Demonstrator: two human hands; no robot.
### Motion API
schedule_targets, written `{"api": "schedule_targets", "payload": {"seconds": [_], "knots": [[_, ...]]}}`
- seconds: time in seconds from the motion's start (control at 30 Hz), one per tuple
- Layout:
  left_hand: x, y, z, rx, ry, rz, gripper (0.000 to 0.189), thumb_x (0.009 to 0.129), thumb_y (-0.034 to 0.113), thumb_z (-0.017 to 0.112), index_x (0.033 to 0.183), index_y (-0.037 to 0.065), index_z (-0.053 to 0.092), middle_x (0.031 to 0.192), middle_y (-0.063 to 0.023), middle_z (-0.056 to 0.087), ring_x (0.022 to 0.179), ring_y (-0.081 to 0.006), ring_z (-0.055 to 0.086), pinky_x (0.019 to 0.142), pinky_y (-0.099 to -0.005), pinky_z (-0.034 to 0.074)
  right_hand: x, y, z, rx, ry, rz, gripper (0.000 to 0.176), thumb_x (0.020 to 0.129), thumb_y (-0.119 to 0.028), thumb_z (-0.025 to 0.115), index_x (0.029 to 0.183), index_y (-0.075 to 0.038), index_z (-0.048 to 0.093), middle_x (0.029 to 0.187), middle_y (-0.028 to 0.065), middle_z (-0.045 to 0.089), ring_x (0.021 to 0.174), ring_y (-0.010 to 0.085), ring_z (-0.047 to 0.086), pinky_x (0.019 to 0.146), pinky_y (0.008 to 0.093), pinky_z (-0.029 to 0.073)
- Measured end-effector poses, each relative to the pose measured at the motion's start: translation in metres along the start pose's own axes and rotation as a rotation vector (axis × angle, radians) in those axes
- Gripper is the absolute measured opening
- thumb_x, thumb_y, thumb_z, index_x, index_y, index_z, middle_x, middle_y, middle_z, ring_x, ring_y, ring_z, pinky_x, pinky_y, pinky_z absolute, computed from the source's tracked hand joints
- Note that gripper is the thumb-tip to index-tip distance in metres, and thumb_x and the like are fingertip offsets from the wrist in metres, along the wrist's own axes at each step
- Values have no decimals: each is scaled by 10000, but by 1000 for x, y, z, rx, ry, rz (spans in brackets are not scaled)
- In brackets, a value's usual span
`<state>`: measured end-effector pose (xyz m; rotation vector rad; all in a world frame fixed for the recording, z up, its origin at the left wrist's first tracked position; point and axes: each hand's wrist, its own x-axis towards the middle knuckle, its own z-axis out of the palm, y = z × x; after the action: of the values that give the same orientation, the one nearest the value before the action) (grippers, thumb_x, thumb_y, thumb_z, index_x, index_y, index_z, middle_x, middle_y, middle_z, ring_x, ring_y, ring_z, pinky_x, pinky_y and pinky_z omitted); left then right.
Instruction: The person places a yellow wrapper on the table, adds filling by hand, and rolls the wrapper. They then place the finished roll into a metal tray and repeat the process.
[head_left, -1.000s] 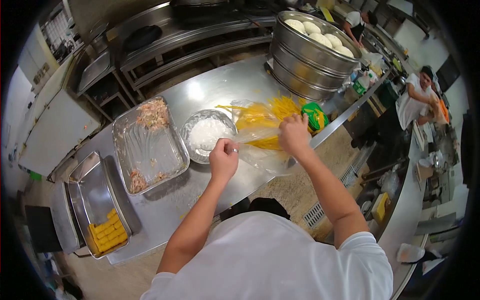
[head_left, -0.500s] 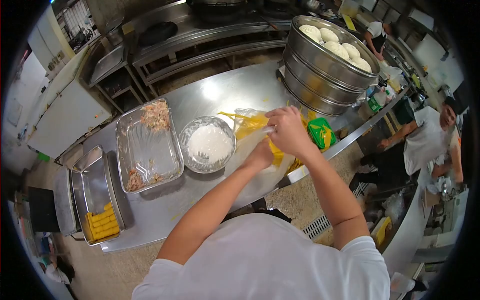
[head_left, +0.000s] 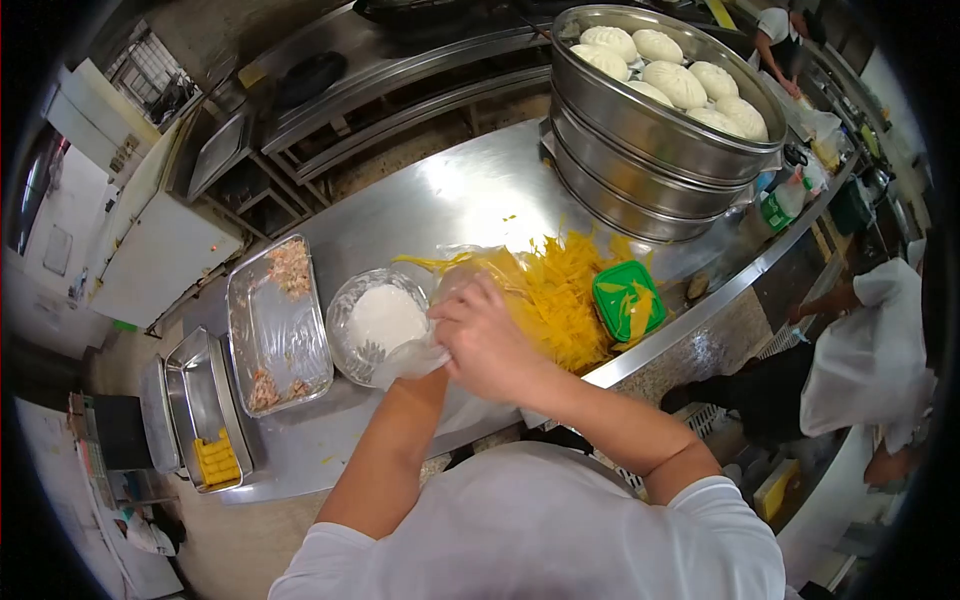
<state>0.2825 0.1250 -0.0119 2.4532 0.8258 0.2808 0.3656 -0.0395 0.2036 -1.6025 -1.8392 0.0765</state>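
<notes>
A translucent plastic bag (head_left: 408, 362) is drawn over my left hand (head_left: 432, 372) and bunches round the wrist. My left fingers are hidden behind my right hand and the plastic. My right hand (head_left: 485, 325) crosses over and pinches the bag's edge near that wrist. Just beyond my hands, a heap of shredded yellow-orange vegetable (head_left: 560, 295) is spread on the steel table. A green plastic lid or container (head_left: 628, 302) with shreds on it sits at the heap's right. To the left stands a bowl (head_left: 385, 318) of white powder.
A metal tray (head_left: 285, 345) with leftover minced filling lies left of the bowl. Further left, a deep metal pan (head_left: 192, 375) holds yellow rolls (head_left: 215, 458). Stacked steamers (head_left: 640, 150) with several white buns (head_left: 675, 85) stand at the back right. A co-worker (head_left: 865, 340) is at the right.
Both hands have moved left, away from the shreds, uncovering the heap. The bag now covers my left hand up to the wrist. My head view has shifted slightly.
</notes>
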Motion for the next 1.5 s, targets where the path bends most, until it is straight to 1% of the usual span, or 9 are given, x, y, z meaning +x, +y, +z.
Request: {"api": "schedule_targets", "payload": {"seconds": [0.57, 0.77, 0.87, 0.97, 1.07, 1.23, 1.33, 1.37, 1.5], "knots": [[0, 22, -1, 43, 38, -131, 353, 909, 68, 700, 1258, 20, 702, 1196, -223, 755, 1077, -403, 740, 923, -485, 586, 10, 46, 0, 199, 39, 0, 201, 771, -70, 752, 963, -11, 755, 1183, 137, 732, 1235, 359, 601, 1206, 597, 360], [-64, 79, -11, -495, 102, -500, 357, 896, 63, 713, 1250, 26, 706, 1189, -223, 755, 1059, -401, 744, 911, -486, 589, 26, 86, -4, 131, 75, 100, 187, 780, -73, 723, 954, -15, 761, 1142, 164, 745, 1177, 360, 634, 1161, 537, 408], [-77, 142, -69, 389, -161, -90, 345, 877, 65, 731, 1221, 42, 733, 1138, -207, 772, 994, -383, 765, 869, -470, 601, 32, 104, -7, 92, 97, 140, 201, 791, -54, 700, 970, 0, 772, 1127, 174, 765, 1138, 371, 663, 1121, 517, 445], [-79, 176, -133, 225, 77, -27, 330, 849, 16, 755, 1178, 3, 736, 1046, -215, 776, 769, -266, 752, 732, -384, 604, 33, 124, -6, 115, 105, 167, 227, 804, -32, 685, 1003, 14, 784, 1126, 181, 781, 1111, 389, 683, 1079, 501, 484], [-71, 192, -194, -51, 106, -312, 309, 834, -30, 727, 1130, 50, 765, 1028, -178, 812, 917, -301, 792, 849, -363, 618, 29, 142, -13, 153, 84, 231, 234, 826, -22, 682, 1029, 21, 790, 1123, 193, 786, 1098, 409, 693, 1035, 495, 521], [-66, 152, -240, -758, 389, -222, 254, 859, -61, 749, 1103, 9, 746, 1093, -102, 789, 1005, -197, 739, 944, -331, 575, 16, 165, -11, 175, 84, 371, 137, 861, -77, 716, 922, 19, 792, 1035, 258, 766, 1001, 453, 704, 937, 533, 567], [-55, 158, -259, -869, 472, -208, 222, 880, -67, 753, 1095, -12, 745, 1101, -91, 780, 1034, -154, 720, 958, -298, 551, 15, 170, -26, 187, -189, 583, 153, 890, -84, 725, 967, 19, 808, 1083, 270, 773, 1078, 465, 708, 974, 517, 573], [-53, 156, -261, -807, 500, -201, 208, 901, -63, 747, 1104, -18, 747, 1093, -87, 784, 1013, -146, 719, 931, -292, 558, 14, 176, -32, 198, -256, 615, 336, 891, -101, 744, 1206, 12, 783, 1255, 256, 759, 1219, 417, 700, 1061, 465, 559], [-41, 173, -272, -749, 561, -246, 194, 922, -34, 769, 1114, -12, 755, 1088, -72, 789, 964, -146, 727, 892, -297, 563, 29, 168, -78, 702, -88, 401, 696, 877, -137, 780, 1537, -26, 590, 1518, 181, 646, 1381, 316, 624, 1186, 433, 480]]}}
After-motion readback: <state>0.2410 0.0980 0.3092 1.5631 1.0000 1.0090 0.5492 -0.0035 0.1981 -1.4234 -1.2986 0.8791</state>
